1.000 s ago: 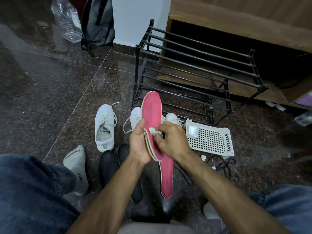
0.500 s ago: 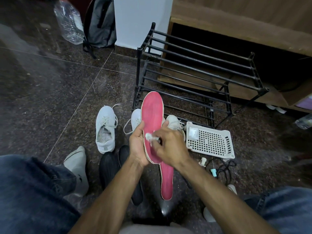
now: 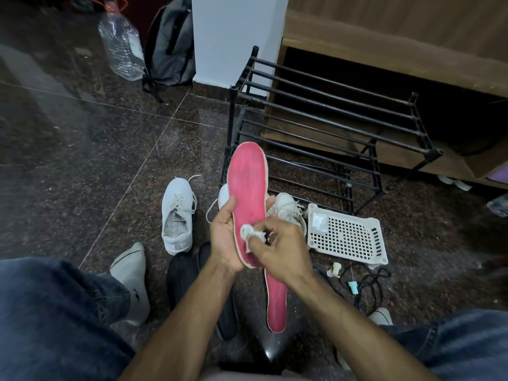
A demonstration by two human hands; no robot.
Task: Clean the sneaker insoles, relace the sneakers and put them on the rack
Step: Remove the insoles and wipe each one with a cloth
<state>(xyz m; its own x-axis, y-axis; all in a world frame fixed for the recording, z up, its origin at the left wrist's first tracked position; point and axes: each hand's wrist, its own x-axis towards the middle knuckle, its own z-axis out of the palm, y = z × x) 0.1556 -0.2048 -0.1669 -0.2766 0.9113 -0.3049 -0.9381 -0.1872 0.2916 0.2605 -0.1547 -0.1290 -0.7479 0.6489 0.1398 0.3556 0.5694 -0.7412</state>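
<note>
The left hand (image 3: 224,237) grips 1 pink insole (image 3: 247,193) upright before the shoe rack (image 3: 330,114); the right hand (image 3: 277,248) pinches a white wipe (image 3: 248,233) against it. A second insole (image 3: 276,303) lies below. Sneakers (image 3: 177,213) wait beside the rack: cleaning underway, relacing and racking remain.

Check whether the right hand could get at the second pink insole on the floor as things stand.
Probably not yet: the right hand pinches a white wipe, and the held insole overlaps the floor insole.

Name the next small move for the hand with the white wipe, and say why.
Probably stroke the white wipe up the held insole toward its toe. The right hand presses it low on the pink face, the left hand grips the edge, and faint marks show higher up.
</note>
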